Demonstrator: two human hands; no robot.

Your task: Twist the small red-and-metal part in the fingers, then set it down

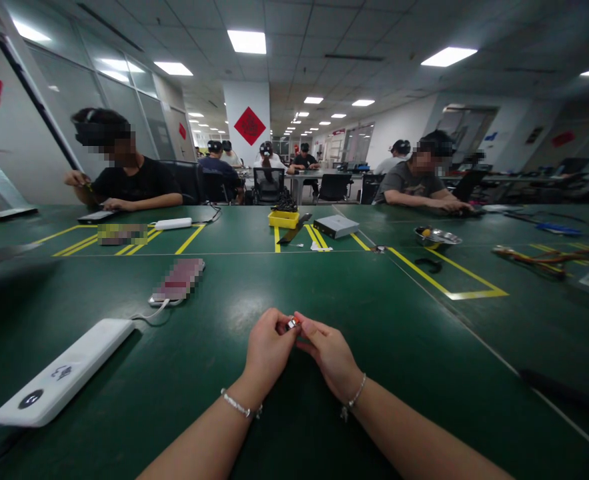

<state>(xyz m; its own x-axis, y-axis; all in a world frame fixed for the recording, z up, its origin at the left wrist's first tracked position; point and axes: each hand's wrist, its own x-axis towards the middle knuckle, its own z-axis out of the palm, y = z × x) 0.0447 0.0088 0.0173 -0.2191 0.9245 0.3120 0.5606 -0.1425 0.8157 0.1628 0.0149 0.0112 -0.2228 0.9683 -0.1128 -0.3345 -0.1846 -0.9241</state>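
Note:
Above the green table (199, 373), my left hand (268, 343) and my right hand (331, 347) meet at the fingertips. Between them is a small orange-and-silver piece (293, 323), too small for me to tell its kind. My left thumb and forefinger pinch it from the left. From the right, my right thumb and forefinger close on its orange end. The fingers cover much of the piece. A bracelet circles each wrist.
A white power bank (81, 363) lies at left, cabled to a phone (178, 281). Farther back are a yellow bin (283, 219), a grey box (336, 226), a metal bowl (441, 237) and a wire bundle (534, 260). People sit across the table.

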